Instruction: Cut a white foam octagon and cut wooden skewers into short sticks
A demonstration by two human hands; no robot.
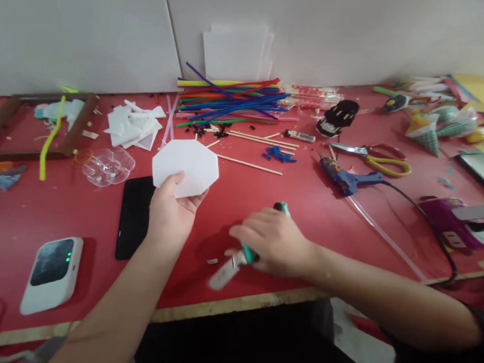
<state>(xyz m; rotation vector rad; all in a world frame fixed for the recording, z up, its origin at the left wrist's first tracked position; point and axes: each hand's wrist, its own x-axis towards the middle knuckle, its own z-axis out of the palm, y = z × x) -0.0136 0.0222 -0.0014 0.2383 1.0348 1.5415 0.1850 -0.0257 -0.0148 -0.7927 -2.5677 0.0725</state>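
My left hand (170, 211) holds up a white octagon-shaped foam piece (186, 166), thumb on its near edge, above the red table (310, 215). My right hand (271, 240) is closed around a teal-handled cutter (239, 262) with a pale blade pointing left, blurred by motion, low over the table near its front edge. A small white scrap (212, 261) lies just left of the blade.
A black phone (134, 216) and a white device with a green light (51, 272) lie to the left. Coloured straws (228, 99), wooden sticks (256, 142), white foam offcuts (132, 125), a blue glue gun (347, 177) with its cord, scissors (379, 158) and a clear plastic tray (108, 166) lie beyond.
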